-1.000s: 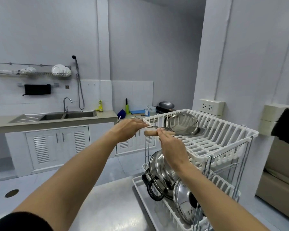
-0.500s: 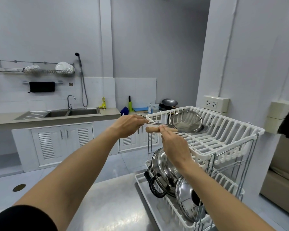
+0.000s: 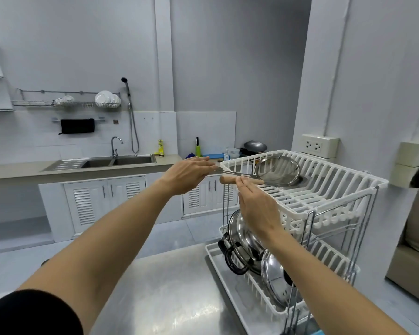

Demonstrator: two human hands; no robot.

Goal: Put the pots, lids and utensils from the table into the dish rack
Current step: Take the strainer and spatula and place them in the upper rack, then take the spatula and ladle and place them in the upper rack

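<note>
A white two-tier dish rack stands at the right end of the steel table. My left hand pinches the thin wire handle of a round metal mesh strainer, whose bowl rests tilted in the top tier. My right hand holds with its fingertips the wooden handle of a second utensil; that utensil's metal head lies under the strainer and is mostly hidden. In the lower tier a steel pot with black handles stands on edge, beside a steel lid.
A wall with a socket box runs right behind the rack. Across the room are a counter with a double sink, a tap, bottles and a dark wok. A beige sofa sits at the far right.
Both hands keep nearly the same hold on the two handles at the rack's top tier. The strainer sits slightly deeper in the rack, and my view has swung a little.
</note>
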